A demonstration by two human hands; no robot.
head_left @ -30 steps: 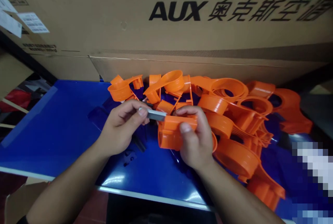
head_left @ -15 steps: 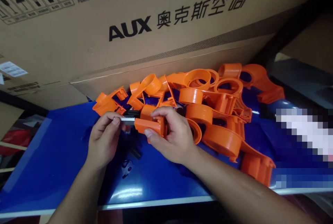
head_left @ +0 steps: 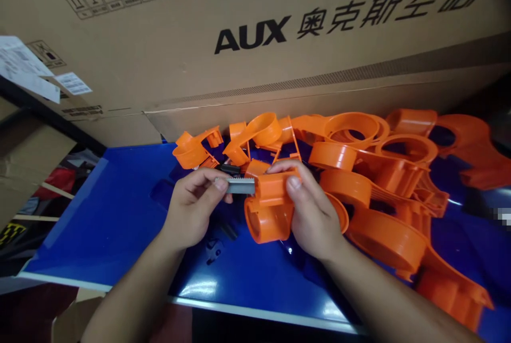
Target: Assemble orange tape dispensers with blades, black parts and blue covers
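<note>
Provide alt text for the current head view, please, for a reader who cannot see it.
A person's left hand pinches a grey toothed strip, its far end at an orange plastic part gripped in the right hand. More orange parts lie on a blue tabletop, in front of a cardboard box printed AUX.

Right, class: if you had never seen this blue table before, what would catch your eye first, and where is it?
Probably the heap of bright orange parts, spread along the back and right of the blue tabletop. Behind it stands a large cardboard box marked AUX. In the middle, the right hand grips an orange piece, with the left hand holding a toothed grey strip at its left end.
</note>
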